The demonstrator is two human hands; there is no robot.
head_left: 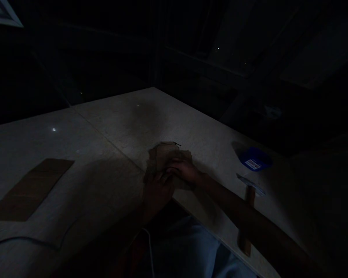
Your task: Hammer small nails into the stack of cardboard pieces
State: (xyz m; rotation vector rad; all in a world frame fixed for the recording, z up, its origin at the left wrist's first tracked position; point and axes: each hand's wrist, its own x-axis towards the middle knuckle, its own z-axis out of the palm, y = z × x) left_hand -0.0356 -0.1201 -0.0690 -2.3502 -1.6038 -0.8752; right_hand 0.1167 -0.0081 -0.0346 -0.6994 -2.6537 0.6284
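Note:
The scene is very dark. A small brownish piece of cardboard or leather (166, 152) lies on the pale table (104, 127) near its front edge. Both hands rest on its near side. My left hand (156, 191) comes up from below, its fingers curled on the piece's lower left edge. From the right, my right hand (183, 170) lies over the piece with its fingers bent and pressing down on it. What exactly the fingers pinch is hidden in the gloom.
A flat brown sheet (30, 189) lies at the table's left. A hammer with a wooden handle (249, 210) lies at the right, beside a small blue box (255, 159). Beyond the table's far corner all is black.

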